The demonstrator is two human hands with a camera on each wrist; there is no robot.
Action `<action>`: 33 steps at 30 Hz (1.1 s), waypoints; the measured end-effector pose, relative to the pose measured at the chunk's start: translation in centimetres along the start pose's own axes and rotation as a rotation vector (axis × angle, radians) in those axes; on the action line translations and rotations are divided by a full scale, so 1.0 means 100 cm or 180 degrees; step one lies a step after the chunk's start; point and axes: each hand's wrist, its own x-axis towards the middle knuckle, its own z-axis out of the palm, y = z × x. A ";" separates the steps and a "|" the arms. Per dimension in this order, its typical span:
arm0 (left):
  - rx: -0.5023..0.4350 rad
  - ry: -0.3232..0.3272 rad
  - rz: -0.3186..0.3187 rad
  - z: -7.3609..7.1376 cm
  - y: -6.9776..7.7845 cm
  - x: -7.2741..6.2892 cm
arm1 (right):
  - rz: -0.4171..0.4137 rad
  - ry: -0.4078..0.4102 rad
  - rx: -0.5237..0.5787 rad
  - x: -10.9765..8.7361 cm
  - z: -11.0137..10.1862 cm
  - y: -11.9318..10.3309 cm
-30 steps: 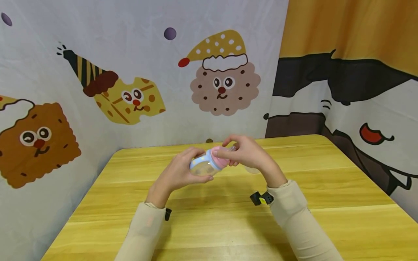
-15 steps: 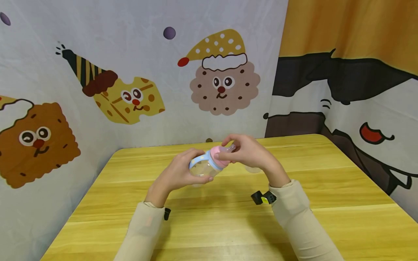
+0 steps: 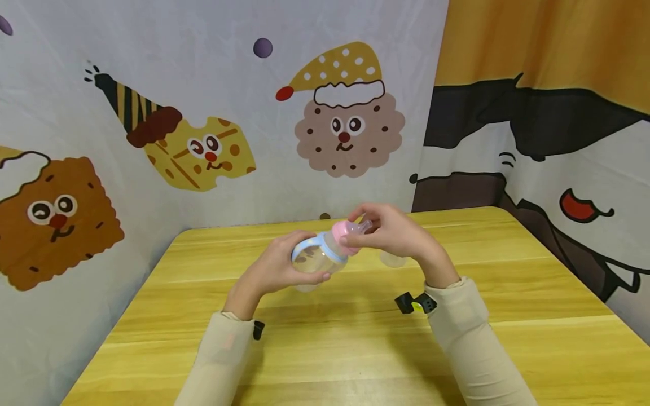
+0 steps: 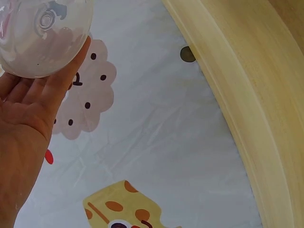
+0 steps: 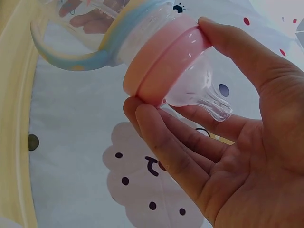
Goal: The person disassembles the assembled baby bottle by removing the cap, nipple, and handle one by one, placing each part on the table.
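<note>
A clear baby bottle (image 3: 319, 259) with a blue handle ring (image 5: 80, 57), pink collar (image 5: 164, 59) and clear teat (image 5: 204, 92) is held tilted above the yellow table (image 3: 355, 338). My left hand (image 3: 284, 268) grips the bottle's clear body (image 4: 40, 33) from below. My right hand (image 3: 388, 231) pinches the pink collar (image 3: 344, 232) between thumb and fingers, the teat lying over its palm. A clear cap (image 3: 393, 259) lies on the table behind the right wrist, partly hidden.
Cartoon-printed cloth walls (image 3: 228, 129) stand close behind and to the left of the table; a yellow and black cloth (image 3: 538, 113) hangs on the right. The table's edge (image 4: 247, 118) runs beside the left hand.
The bottle has tipped up a little and the collar sits slightly higher. Both hands have kept their hold, and the right hand has shifted a little up and right.
</note>
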 end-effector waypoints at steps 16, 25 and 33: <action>-0.0030 -0.0117 -0.0080 -0.001 -0.001 0.000 | -0.0373 -0.0087 0.0033 -0.003 -0.007 0.000; -0.0086 -0.0185 -0.0144 0.001 -0.006 0.000 | -0.0353 0.0033 -0.0041 -0.006 -0.011 -0.003; -0.0061 -0.0251 -0.0245 0.003 -0.011 0.000 | -0.0317 0.0193 -0.0068 -0.008 -0.014 -0.005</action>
